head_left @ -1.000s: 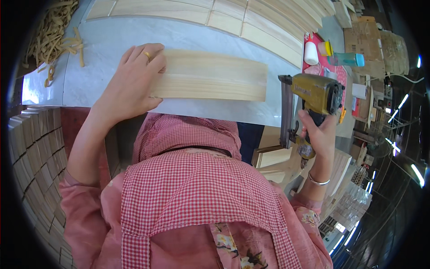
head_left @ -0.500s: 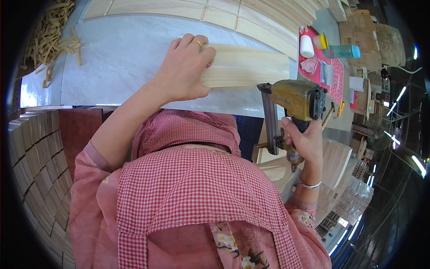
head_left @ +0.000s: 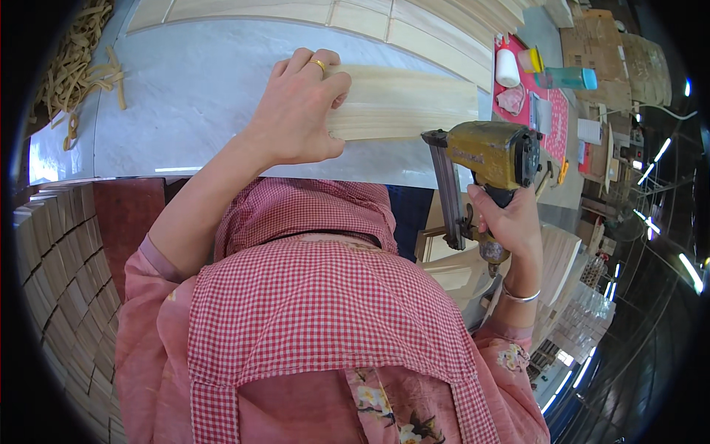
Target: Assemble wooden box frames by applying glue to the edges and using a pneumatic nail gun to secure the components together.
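My left hand grips the left end of a pale wooden piece, thumb at its near edge and curled fingers at its far side. The piece lies along the near part of a grey-white tabletop. In my right hand is a worn yellow-and-black nail gun, my fingers wrapped round its handle. Its nose is at the near edge of the piece, toward the right end; whether it touches the wood I cannot tell. The long magazine slants down toward me.
Flat wooden panels line the far side. Tan strips lie heaped at far left. On a pink mat at right are a white bottle and a teal bottle. Stacked wood blocks stand below left, cardboard boxes at far right.
The nail gun and my right hand have shifted slightly up and to the right. My left hand and the wooden piece have moved a little away from me. Both grips stay the same.
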The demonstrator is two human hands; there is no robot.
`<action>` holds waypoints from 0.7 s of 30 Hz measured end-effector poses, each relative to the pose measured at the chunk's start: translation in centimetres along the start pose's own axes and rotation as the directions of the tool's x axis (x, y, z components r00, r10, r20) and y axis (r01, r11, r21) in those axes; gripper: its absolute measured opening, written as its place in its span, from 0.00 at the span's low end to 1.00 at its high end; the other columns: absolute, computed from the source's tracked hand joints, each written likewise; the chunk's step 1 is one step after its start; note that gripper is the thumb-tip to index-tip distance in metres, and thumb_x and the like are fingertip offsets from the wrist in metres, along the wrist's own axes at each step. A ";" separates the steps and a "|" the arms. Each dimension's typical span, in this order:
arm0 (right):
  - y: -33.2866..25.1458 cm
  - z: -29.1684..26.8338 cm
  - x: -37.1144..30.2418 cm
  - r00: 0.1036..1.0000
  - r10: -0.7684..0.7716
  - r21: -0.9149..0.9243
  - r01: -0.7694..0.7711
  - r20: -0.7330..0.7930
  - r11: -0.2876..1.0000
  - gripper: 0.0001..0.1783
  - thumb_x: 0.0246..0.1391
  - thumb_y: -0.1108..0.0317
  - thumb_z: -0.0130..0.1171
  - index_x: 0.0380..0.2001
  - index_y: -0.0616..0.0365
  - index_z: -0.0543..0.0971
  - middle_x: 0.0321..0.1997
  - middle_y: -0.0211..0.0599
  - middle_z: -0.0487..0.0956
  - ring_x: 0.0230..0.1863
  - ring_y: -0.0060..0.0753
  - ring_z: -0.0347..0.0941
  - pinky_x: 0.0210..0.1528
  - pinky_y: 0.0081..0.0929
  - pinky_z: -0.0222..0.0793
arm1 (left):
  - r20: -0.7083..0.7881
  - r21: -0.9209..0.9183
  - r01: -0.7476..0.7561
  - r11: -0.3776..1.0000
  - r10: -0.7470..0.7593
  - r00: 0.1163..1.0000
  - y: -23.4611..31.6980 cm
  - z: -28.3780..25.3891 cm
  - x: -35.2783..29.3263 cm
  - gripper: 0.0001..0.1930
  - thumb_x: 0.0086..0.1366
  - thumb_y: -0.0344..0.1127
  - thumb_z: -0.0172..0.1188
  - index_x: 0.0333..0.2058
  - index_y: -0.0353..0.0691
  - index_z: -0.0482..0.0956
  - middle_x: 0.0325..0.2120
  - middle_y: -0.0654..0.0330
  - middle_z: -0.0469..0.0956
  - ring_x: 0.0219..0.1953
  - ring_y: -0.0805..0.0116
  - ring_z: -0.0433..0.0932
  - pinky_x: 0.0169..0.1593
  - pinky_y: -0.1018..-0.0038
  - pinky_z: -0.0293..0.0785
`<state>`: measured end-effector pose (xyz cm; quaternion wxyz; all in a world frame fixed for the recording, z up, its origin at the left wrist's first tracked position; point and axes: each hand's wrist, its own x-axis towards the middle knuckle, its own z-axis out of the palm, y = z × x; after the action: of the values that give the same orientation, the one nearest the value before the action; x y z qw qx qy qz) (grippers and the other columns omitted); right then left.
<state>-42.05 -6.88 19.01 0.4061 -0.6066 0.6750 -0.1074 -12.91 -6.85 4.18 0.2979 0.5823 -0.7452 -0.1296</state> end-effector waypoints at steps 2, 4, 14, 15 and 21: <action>0.1 0.1 0.0 1.000 -0.010 0.008 0.010 -0.010 1.000 0.06 0.53 0.76 0.64 0.33 0.65 0.78 0.17 0.29 0.74 0.13 0.19 0.65 0.16 0.18 0.60 | -0.010 -0.007 -0.006 1.000 0.006 1.000 -0.1 0.0 -0.1 0.23 0.38 0.37 0.73 0.34 0.43 0.72 0.50 0.51 0.72 0.52 0.52 0.67 0.59 0.61 0.63; 0.0 0.3 -0.2 1.000 -0.020 0.016 0.020 -0.018 1.000 0.06 0.53 0.76 0.64 0.33 0.65 0.78 0.17 0.28 0.74 0.13 0.19 0.64 0.16 0.18 0.59 | -0.021 -0.013 -0.011 1.000 0.010 1.000 -0.2 0.0 -0.4 0.24 0.39 0.36 0.72 0.36 0.43 0.71 0.52 0.51 0.72 0.53 0.52 0.67 0.60 0.60 0.64; -1.9 4.2 -2.7 0.979 -0.201 0.010 0.201 0.012 0.980 0.12 0.50 0.76 0.65 0.40 0.66 0.79 0.28 0.35 0.81 0.24 0.27 0.74 0.26 0.22 0.70 | 0.039 -0.431 0.024 0.902 -0.008 0.999 -2.9 -0.2 -3.1 0.30 0.42 0.29 0.72 0.41 0.45 0.62 0.64 0.52 0.63 0.62 0.48 0.65 0.61 0.60 0.70; -2.1 4.6 -2.7 0.979 -0.204 0.004 0.204 0.020 0.979 0.12 0.50 0.76 0.65 0.40 0.66 0.79 0.28 0.35 0.81 0.24 0.27 0.74 0.26 0.22 0.70 | 0.035 -0.433 0.031 0.901 -0.018 0.999 -2.9 -0.2 -3.2 0.30 0.42 0.29 0.72 0.41 0.45 0.62 0.64 0.52 0.63 0.62 0.48 0.65 0.61 0.60 0.70; -3.1 6.9 -2.9 0.956 -0.278 0.016 0.277 0.099 0.961 0.15 0.51 0.76 0.66 0.42 0.66 0.79 0.32 0.37 0.82 0.27 0.28 0.75 0.28 0.23 0.71 | -0.010 -0.464 -0.004 0.886 -0.001 1.000 -3.1 0.6 -3.0 0.30 0.40 0.29 0.72 0.40 0.44 0.63 0.62 0.51 0.64 0.57 0.48 0.68 0.56 0.62 0.72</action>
<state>-35.33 -2.59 17.72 0.4211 -0.6995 0.5618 -0.1333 -10.33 -5.02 1.16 0.4322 0.4943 -0.6917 -0.3006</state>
